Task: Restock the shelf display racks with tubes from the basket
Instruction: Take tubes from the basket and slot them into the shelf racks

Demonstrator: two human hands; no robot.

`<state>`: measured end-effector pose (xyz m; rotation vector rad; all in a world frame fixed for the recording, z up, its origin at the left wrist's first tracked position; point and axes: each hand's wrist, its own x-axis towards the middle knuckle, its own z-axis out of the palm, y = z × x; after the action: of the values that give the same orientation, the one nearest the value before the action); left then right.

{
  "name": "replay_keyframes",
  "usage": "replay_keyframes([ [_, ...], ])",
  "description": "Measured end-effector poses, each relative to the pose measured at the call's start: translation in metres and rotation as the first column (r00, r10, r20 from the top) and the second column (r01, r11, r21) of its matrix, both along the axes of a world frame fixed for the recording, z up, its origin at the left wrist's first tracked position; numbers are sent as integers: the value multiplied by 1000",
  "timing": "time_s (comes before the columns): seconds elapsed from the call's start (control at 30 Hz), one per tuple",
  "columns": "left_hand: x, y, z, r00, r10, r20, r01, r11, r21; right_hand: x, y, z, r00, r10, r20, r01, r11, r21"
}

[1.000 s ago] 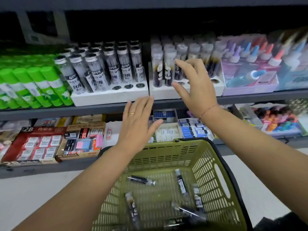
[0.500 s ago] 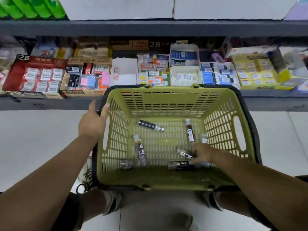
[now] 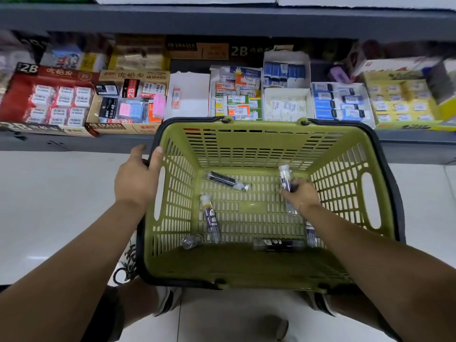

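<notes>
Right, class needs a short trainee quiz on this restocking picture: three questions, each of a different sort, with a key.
1. True or false: the left hand grips the rim of the green basket.
2. Multiple choice: what does the right hand hold? A) a pink eraser B) a tube C) a pair of scissors
3. Fill in: the brown box on the shelf beyond the left hand is labelled 4B ____.

Key: 1 true; 2 B; 3 ERASER.
</notes>
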<state>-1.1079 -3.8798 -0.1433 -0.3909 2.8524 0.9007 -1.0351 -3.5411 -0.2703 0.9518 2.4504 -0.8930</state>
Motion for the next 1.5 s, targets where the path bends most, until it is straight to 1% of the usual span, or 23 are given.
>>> replay_keyframes([
  [0.07, 0, 0, 0, 1000, 7, 0, -7, 1000, 4, -5, 0, -4, 996, -89, -15, 89, 996, -13],
  [0.13, 1, 0, 0, 1000, 15, 0, -15, 1000, 12, -8, 1, -8, 994, -109, 5, 109, 994, -25],
  [0.2, 0, 0, 0, 1000, 20, -3, -20, 1000, 13, -8, 1, -12, 996, -4, 91, 1, 1000, 24],
  [0.27, 0, 1, 1, 1000, 22, -2, -22, 1000, 12, -6, -2, -10, 971, 157, 181, -162, 987, 11],
  [0.33, 0, 1, 1, 1000, 23, -4, -23, 1000, 13, -2, -3, -3, 899, 349, 263, -332, 937, -110],
  [0.37, -1, 1, 1, 1000, 23, -7, -23, 1000, 14, 1, -3, 0, 845, 435, 312, -385, 898, -212],
  [0.43, -1, 0, 0, 1000, 24, -10, -24, 1000, 20, 9, -3, 1, 692, 600, 401, -460, 795, -395],
  [0.47, -1, 0, 0, 1000, 25, -10, -24, 999, 24, 14, -4, 0, 606, 660, 444, -499, 750, -434],
  [0.5, 0, 0, 0, 1000, 28, -9, -27, 999, 28, 19, -6, -2, 546, 693, 470, -526, 721, -452],
  [0.57, 1, 1, 0, 999, 32, -7, -31, 999, 29, 26, -13, -1, 498, 721, 482, -563, 691, -454],
  [0.67, 1, 2, 1, 1000, 26, -9, -26, 999, 27, 24, -20, 1, 475, 734, 485, -602, 673, -430],
  [0.77, 0, 2, 1, 1000, -4, -21, 4, 1000, 18, 21, -23, 4, 424, 733, 532, -628, 661, -410],
  [0.83, 0, 2, 0, 1000, -10, -27, 10, 1000, 14, 21, -26, 5, 381, 746, 546, -638, 640, -428],
  [0.9, -1, 2, 0, 1000, -7, -26, 7, 1000, 15, 22, -28, 4, 363, 756, 545, -648, 625, -435],
  [1.03, -1, 3, -2, 999, -27, -38, 27, 1000, -9, 22, -28, 9, 391, 731, 559, -635, 654, -412],
  [1.17, 0, 5, -2, 998, -48, -43, 47, 998, -42, 26, -34, 11, 345, 745, 572, -663, 624, -413],
  [1.23, 0, 6, -2, 997, -57, -48, 55, 997, -48, 31, -37, 10, 344, 752, 562, -671, 616, -414],
  [1.43, -2, 4, -4, 994, -83, -64, 78, 994, -82, 36, -35, 21, 400, 745, 533, -637, 644, -423],
  [1.47, -2, 4, -5, 995, -80, -60, 75, 993, -86, 37, -33, 25, 418, 740, 526, -621, 656, -429],
  [1.5, -2, 5, -5, 995, -80, -53, 75, 993, -91, 37, -31, 29, 455, 728, 513, -593, 678, -435],
])
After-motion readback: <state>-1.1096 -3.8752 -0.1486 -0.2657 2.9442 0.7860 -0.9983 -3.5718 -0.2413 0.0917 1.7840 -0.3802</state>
